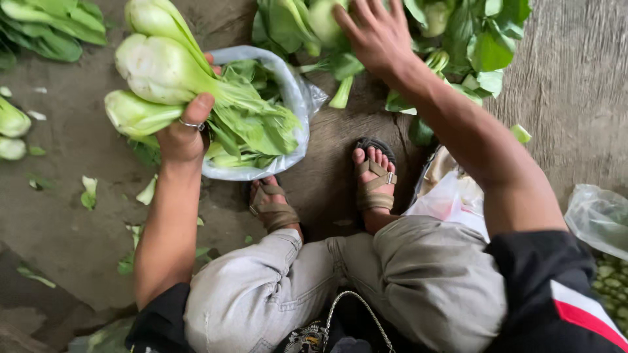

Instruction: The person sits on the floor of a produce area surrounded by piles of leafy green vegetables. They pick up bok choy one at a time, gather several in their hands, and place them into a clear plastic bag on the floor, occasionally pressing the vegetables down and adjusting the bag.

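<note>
Your left hand [184, 131] is clamped around a bunch of bok choy [163, 72], thumb pressed over the pale stalks, with a ring on one finger; the leafy ends sit in the mouth of a clear plastic bag [297, 98] lying on the ground just beside your left foot [273, 204]. Your right hand [376, 33] is spread, fingers apart, resting on the pile of greens [471, 39] ahead of you, gripping nothing that shows. Your right foot [374, 178] is planted between bag and pile. More bok choy lies at the far left [13, 127], and leaf scraps [88, 191] dot the ground.
</note>
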